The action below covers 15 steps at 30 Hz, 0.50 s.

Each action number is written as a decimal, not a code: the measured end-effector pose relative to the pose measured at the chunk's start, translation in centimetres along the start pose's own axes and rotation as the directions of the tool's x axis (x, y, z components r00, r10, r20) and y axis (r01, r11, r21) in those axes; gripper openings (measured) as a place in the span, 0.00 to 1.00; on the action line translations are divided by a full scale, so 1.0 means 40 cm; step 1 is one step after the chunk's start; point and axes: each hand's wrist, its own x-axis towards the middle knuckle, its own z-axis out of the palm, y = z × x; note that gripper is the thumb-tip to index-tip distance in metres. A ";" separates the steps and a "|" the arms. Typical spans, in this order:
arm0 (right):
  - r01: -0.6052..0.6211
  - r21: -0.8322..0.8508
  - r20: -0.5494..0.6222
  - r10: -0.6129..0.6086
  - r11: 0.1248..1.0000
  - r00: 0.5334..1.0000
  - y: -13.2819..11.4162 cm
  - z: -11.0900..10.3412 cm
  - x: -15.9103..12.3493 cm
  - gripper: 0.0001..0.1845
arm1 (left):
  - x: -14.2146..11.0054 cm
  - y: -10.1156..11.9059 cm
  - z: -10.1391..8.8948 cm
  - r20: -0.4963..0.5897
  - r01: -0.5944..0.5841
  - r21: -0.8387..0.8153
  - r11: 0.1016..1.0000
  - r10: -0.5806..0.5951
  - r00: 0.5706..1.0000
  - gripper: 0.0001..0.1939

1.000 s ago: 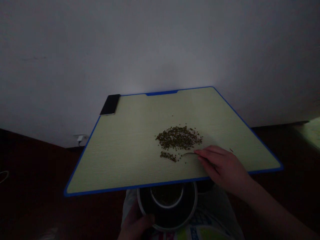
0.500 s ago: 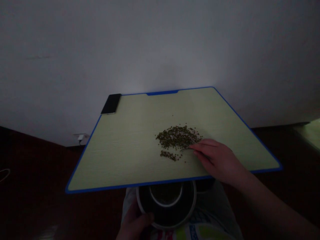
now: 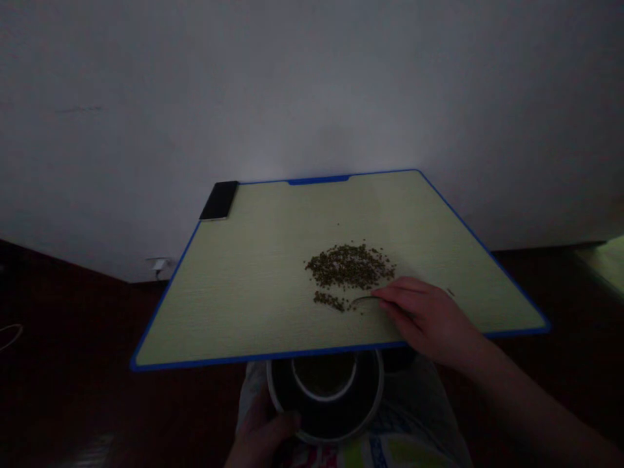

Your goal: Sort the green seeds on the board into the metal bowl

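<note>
My right hand (image 3: pixel 423 313) pinches a thin metal utensil (image 3: pixel 363 299), perhaps a spoon; its handle is hidden in my fingers. The utensil's tip touches the board beside a small row of green beans (image 3: pixel 329 300). Just beyond lies a larger heap of small green beans (image 3: pixel 348 265), spread loosely on the table top. Below the table's front edge, my left hand (image 3: pixel 266 429) grips the rim of a round bowl (image 3: pixel 336 426) resting on my lap. Its dark inside seems to hold something, too dim to make out, and its far part is under the table.
The pale table (image 3: pixel 234 279) has a blue edge and stands against a grey wall (image 3: pixel 312 84). A black phone (image 3: pixel 219 201) lies at its far left corner. A white plug (image 3: pixel 158 265) sits in the wall at left. Dark floor (image 3: pixel 63 364) surrounds the table.
My right hand has shifted slightly toward me, bringing the utensil's tip down from the heap's lower edge to the right end of the small row. My left hand still holds the bowl.
</note>
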 end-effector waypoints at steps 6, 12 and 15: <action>0.010 0.027 0.005 -0.011 1.000 1.000 0.001 0.001 0.000 0.14 | 0.009 -0.012 -0.018 -0.005 0.015 0.003 1.000 -0.015 1.000 0.38; 0.011 0.022 0.020 -0.012 1.000 1.000 -0.007 -0.007 -0.009 0.13 | 0.006 -0.007 -0.016 -0.013 0.020 0.019 1.000 -0.020 1.000 0.40; 0.017 0.029 0.025 -0.018 0.999 1.000 -0.012 -0.008 -0.012 0.14 | 0.002 -0.003 -0.013 -0.032 0.030 0.033 0.999 -0.029 0.999 0.39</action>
